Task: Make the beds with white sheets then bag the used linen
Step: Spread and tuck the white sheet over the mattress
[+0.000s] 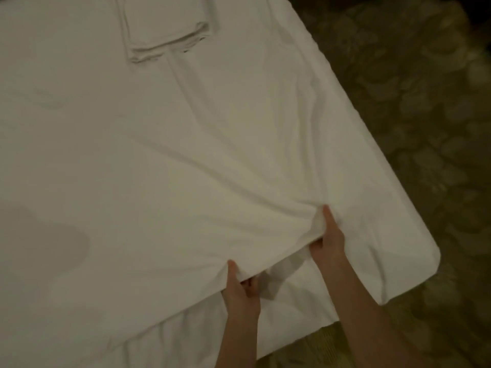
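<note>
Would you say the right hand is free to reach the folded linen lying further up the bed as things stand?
Probably not yet: the right hand grips a bunch of the white sheet near the bed's corner. Nothing lies between it and the folded linen, but that sits far up the bed.

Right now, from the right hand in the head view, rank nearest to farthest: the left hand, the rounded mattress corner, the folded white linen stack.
1. Left hand, just left, gripping the sheet edge.
2. Rounded mattress corner, right.
3. Folded white linen stack, far top.

Measured from the right hand.
</note>
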Available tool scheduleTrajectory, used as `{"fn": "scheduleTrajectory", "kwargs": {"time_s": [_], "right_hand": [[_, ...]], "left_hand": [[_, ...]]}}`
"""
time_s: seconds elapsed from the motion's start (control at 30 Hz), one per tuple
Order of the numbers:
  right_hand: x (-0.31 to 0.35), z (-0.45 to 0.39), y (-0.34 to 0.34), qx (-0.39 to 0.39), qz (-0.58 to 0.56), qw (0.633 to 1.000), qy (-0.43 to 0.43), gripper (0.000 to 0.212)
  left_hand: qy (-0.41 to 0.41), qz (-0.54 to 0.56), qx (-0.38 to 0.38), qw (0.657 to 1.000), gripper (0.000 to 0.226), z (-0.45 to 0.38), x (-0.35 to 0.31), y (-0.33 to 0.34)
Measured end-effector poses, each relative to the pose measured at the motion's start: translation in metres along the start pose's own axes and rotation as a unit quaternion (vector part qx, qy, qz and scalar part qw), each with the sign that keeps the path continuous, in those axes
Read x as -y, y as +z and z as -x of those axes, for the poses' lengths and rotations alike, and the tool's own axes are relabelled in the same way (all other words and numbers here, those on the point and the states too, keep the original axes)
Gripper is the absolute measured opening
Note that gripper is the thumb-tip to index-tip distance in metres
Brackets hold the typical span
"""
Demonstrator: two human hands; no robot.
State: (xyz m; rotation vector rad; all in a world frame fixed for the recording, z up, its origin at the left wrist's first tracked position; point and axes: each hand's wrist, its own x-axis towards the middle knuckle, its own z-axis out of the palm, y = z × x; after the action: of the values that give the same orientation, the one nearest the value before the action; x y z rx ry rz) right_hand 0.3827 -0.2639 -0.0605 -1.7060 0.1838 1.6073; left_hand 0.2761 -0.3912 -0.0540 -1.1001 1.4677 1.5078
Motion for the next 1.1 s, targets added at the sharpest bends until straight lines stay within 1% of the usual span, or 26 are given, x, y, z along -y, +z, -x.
{"fn": "scheduleTrajectory", "kwargs": {"time_s": [0.07,0.13,0.17,0.2,0.23,0.27,0.33,0.43,0.47,0.53,0.6,0.67,0.73,0.77,0.8,0.83,0.87,0.9,0.93,0.97,1.0,1.03,1.07,1.1], "right_hand": [[0.021,-0.007,0.007,0.013,-0.005,1.0,-0.011,0.04],[0.045,-0.011,0.012,0.013,-0.017,0.998,-0.051,0.051],[0.057,-0.01,0.014,0.007,-0.014,0.997,-0.069,0.057],[0.066,-0.011,0.014,-0.006,-0.008,0.997,-0.078,0.059],[0.07,-0.013,0.009,-0.023,-0.004,0.996,-0.083,0.058],[0.069,-0.015,0.002,-0.042,-0.007,0.996,-0.083,0.056],[0.06,-0.015,-0.014,-0.065,-0.034,0.995,-0.067,0.053],[0.062,-0.012,-0.023,-0.068,-0.047,0.996,-0.043,0.048],[0.069,-0.013,-0.021,-0.07,-0.039,0.996,-0.043,0.048],[0.088,-0.016,-0.018,-0.065,-0.019,0.996,-0.06,0.049],[0.102,-0.018,-0.016,-0.053,0.002,0.996,-0.075,0.047],[0.102,-0.02,-0.018,-0.056,0.017,0.995,-0.075,0.046],[0.097,-0.019,-0.021,-0.079,0.02,0.995,-0.052,0.048],[0.096,-0.017,-0.021,-0.085,0.019,0.995,-0.039,0.047],[0.096,-0.017,-0.021,-0.085,0.014,0.996,-0.028,0.043],[0.097,-0.017,-0.022,-0.075,0.007,0.997,-0.021,0.036],[0.099,-0.019,-0.023,-0.054,-0.003,0.998,-0.016,0.029],[0.102,-0.021,-0.025,-0.018,-0.016,1.0,-0.014,0.026],[0.106,-0.021,-0.027,0.022,-0.028,0.999,-0.016,0.029],[0.111,-0.021,-0.028,0.055,-0.038,0.998,-0.016,0.034],[0.115,-0.021,-0.028,0.075,-0.042,0.996,-0.011,0.038],[0.121,-0.021,-0.027,0.079,-0.036,0.996,-0.006,0.044],[0.128,-0.019,-0.024,0.08,-0.015,0.997,-0.002,0.048],[0.134,-0.016,-0.019,0.082,0.024,0.996,-0.002,0.049]], "left_hand": [[0.005,0.008,0.017,1.0,0.044,-0.001,0.001,0.0],[0.006,0.012,0.03,0.999,0.043,0.001,0.006,0.003],[0.0,0.01,0.04,0.999,0.04,0.002,0.009,0.009],[-0.008,-0.001,0.034,0.999,0.036,0.002,0.013,0.013],[-0.017,-0.004,0.029,0.999,0.033,0.003,0.017,0.016],[-0.028,-0.006,0.025,0.999,0.035,0.005,0.021,0.021],[-0.014,-0.013,0.032,0.999,0.046,0.008,0.028,0.024],[0.018,-0.111,0.078,0.991,0.076,0.018,0.037,0.032],[0.006,-0.11,0.084,0.99,0.079,0.019,0.04,0.038],[-0.038,-0.066,0.082,0.994,0.075,0.017,0.047,0.051],[-0.06,-0.057,0.065,0.994,0.055,0.018,0.057,0.061],[-0.073,-0.072,0.067,0.992,0.041,0.024,0.066,0.06],[-0.094,-0.119,0.07,0.986,0.035,0.031,0.062,0.051],[-0.119,-0.172,0.086,0.974,0.031,0.036,0.054,0.046],[-0.144,-0.25,0.109,0.951,0.027,0.041,0.043,0.042],[-0.169,-0.346,0.148,0.911,0.027,0.048,0.028,0.04],[-0.191,-0.45,0.197,0.85,0.031,0.055,0.011,0.041],[-0.194,-0.545,0.24,0.779,0.035,0.06,-0.007,0.044],[-0.17,-0.608,0.274,0.725,0.036,0.067,-0.025,0.052],[-0.107,-0.63,0.285,0.714,0.033,0.066,-0.044,0.063],[-0.011,-0.612,0.28,0.739,0.028,0.06,-0.06,0.075],[0.104,-0.574,0.257,0.77,0.023,0.052,-0.076,0.09],[0.215,-0.541,0.227,0.781,0.024,0.042,-0.087,0.105],[0.293,-0.541,0.216,0.758,0.032,0.032,-0.094,0.12]]}}
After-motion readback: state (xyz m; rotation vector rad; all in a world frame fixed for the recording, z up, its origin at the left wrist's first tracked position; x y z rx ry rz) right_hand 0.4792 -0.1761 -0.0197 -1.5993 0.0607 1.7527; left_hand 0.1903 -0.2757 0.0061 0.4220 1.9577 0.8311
